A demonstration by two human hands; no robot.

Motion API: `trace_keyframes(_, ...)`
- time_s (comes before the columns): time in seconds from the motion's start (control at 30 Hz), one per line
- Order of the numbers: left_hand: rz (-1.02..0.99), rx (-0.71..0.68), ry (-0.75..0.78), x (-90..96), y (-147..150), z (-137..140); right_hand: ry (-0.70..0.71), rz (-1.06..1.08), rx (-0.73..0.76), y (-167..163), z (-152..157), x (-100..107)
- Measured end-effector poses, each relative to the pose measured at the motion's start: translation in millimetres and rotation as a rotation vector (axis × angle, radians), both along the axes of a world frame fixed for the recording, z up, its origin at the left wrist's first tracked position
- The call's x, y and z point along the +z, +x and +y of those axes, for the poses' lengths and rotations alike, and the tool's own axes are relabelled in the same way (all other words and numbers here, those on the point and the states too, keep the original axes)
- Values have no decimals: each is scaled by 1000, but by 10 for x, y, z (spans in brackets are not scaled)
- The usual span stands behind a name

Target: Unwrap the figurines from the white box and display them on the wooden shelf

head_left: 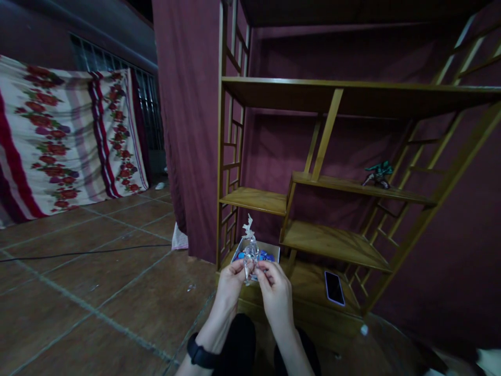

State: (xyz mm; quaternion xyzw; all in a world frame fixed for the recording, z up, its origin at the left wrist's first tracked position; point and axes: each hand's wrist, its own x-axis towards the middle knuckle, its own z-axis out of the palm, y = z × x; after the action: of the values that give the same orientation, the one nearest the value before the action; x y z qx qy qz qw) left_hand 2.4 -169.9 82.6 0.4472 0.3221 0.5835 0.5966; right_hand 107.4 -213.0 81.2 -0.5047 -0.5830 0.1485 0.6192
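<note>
Between my two hands is a small clear, silvery figure (pixel 251 249) with a pale jagged piece (pixel 248 227) rising from its top; its exact kind is hard to make out. My left hand (pixel 231 277) pinches its left side, the fingertips closed. From the right, my right hand (pixel 274 284) grips it with thumb and fingers together. Right behind the figure, on the lowest shelf, stands an open white box (pixel 275 249) holding blue and purple items (pixel 266 256). The figure and my fingers partly hide the box.
A wooden shelf unit (pixel 336 86) stands ahead. On it are a phone (pixel 334 288) at the lower right and a dark green figurine (pixel 379 175) higher up. A black cable (pixel 86 253) crosses the tiled floor (pixel 129 308). A flowered blanket (pixel 84 141) hangs at left.
</note>
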Motion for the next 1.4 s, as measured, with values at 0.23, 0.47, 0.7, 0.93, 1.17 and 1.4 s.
trace_keyframes(0.23, 63, 58, 2, -43, 13, -2, -4, 55, -22, 76, 53, -75)
trace_keyframes(0.47, 84, 53, 27, -10, 41, -34, -35, 195, 33, 123, 115, -158)
trace_keyframes(0.7, 94, 93, 34, 6, 66, -34, -96, 268, 73, 200, 197, -270)
trace_keyframes(0.93, 147, 139, 37, -68, 74, 51, -166, 364, -22, 317, 147, -257)
trace_keyframes(1.17, 287, 216, 119, -60, 105, 24, -153, 384, 38, 328, 115, -197)
trace_keyframes(1.4, 476, 330, 267, -118, 143, 15, -153, 275, -23, 382, 198, -319)
